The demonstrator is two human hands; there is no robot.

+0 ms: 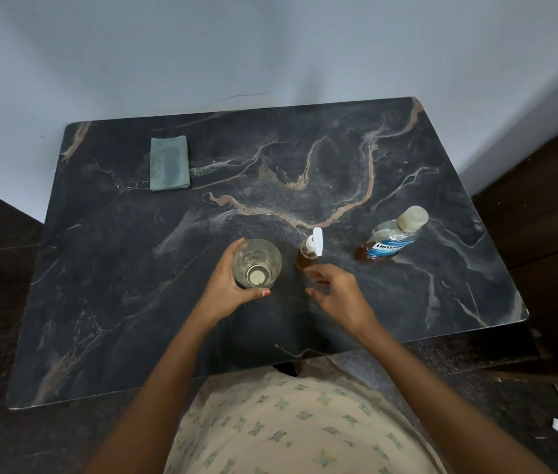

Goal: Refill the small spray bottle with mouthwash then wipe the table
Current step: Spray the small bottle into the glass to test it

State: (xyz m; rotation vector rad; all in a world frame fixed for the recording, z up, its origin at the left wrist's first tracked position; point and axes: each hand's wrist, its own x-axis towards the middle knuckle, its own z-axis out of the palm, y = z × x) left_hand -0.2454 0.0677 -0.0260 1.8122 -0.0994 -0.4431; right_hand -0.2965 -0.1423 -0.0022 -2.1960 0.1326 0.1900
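Inspection, by size of item.

1. The dark marble table (407, 302) fills the middle of the frame.
2. The folded grey-green cloth (169, 164) lies at upper left, well apart from everything else.
3. The mouthwash bottle (392, 239) stands right of centre. It is capped, with amber liquid low in it.
4. A clear glass (257, 263) stands at centre. I cannot tell whether it holds liquid.
5. The small spray bottle (310, 249) stands just right of the glass, with its white spray head fitted.

Hands: my left hand (224, 285) grips the glass, with fingers round its left side and the thumb across its lower edge. My right hand (342, 290) holds nothing; its fingers are spread, relaxed and somewhat blurred.

Risks, as I judge them:
- The spray bottle is narrow and top-heavy under its head. A sideways brush from the spread fingers could tip it against the glass.
- The head must come off before any refill. Twisting it one-handed could spin or topple the bottle.
- The neck looks small, so a direct pour could overshoot onto the marble.
- The cloth is far off if anything spills.

Position: the spray bottle sits just above my right fingertips in the frame, between the glass and the mouthwash bottle. I cannot tell whether they touch it. The mouthwash bottle lies up and to the right, apart from that hand.
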